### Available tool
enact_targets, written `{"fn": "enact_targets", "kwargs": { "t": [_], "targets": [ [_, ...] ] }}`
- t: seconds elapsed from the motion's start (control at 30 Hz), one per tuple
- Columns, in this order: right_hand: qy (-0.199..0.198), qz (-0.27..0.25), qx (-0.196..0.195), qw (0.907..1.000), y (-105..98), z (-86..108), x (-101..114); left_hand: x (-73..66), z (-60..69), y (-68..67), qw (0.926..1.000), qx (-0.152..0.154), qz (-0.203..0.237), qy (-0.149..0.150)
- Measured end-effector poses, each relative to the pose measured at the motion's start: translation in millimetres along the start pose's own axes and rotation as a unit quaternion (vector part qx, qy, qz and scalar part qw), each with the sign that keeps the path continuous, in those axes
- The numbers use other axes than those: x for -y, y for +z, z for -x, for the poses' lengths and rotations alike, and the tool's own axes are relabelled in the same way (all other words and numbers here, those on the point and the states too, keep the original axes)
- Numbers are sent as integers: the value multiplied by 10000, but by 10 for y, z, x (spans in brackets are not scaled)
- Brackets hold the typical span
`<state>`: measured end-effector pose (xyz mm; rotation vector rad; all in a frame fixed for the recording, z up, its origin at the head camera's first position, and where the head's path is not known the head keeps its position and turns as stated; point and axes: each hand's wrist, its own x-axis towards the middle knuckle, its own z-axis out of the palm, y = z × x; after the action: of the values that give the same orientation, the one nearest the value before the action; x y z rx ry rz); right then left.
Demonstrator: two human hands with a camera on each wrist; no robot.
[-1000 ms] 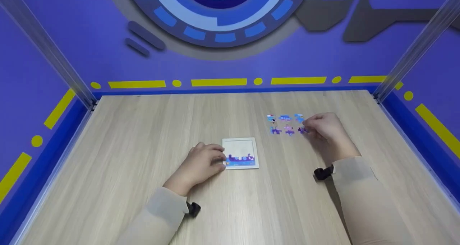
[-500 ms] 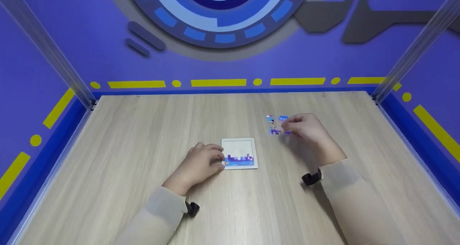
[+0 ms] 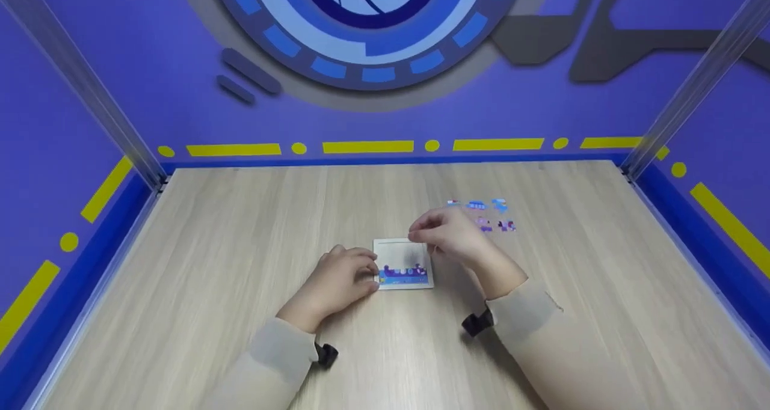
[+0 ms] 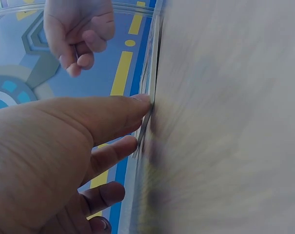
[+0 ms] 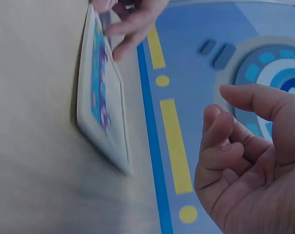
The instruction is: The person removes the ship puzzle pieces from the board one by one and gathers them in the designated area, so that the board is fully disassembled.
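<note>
My left hand [image 3: 334, 281] rests at the left edge of the white square puzzle board [image 3: 391, 253], with thumb and fingertips touching its rim. In the left wrist view those fingertips [image 4: 145, 100] meet the board's thin edge. A blue and purple picture strip [image 3: 403, 276] fills the board's lower part; above it the surface is pale. My right hand [image 3: 460, 235] hovers over the board's top right corner, fingers bent and tips close together. In the right wrist view no piece shows clearly between the fingers of my right hand [image 5: 249, 151].
Several loose puzzle pieces lie behind and to the right of the board, among them a blue one [image 3: 476, 205] and a purple one [image 3: 507, 225]. My right hand partly covers this group. Blue panels [image 3: 385, 121] stand round the wooden table [image 3: 240, 217].
My right hand has moved left and nearer, from the right side of the loose pieces to the board's top right corner. My left hand stays at the board's left edge.
</note>
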<state>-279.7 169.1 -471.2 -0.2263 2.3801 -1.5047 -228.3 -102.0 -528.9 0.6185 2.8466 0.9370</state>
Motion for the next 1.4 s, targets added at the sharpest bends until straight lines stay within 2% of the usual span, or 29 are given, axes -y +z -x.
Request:
{"fn": "enact_targets", "kwargs": {
  "t": [0.17, 0.53, 0.8, 0.97, 1.2, 1.4],
  "targets": [
    [-267, 62, 364, 9990, 192, 21, -8, 14, 0, 15, 9999, -11, -60, 130],
    [-289, 525, 598, 9964, 380, -37, -134, 28, 3, -5, 9998, -52, -53, 157],
    [-237, 818, 861, 9926, 460, -38, -189, 26, -8, -15, 9996, -71, 21, 289],
    [-292, 994, 828, 9912, 484, -20, -194, 28, -2, -7, 9997, -35, 49, 252],
    [-161, 1000, 718, 9923, 500, -6, -195, 29, -13, 5, 9997, -60, -20, 248],
    [-88, 1273, 685, 9895, 542, -22, -199, 26, -4, -13, 9997, -65, -67, 244]
  ]
}}
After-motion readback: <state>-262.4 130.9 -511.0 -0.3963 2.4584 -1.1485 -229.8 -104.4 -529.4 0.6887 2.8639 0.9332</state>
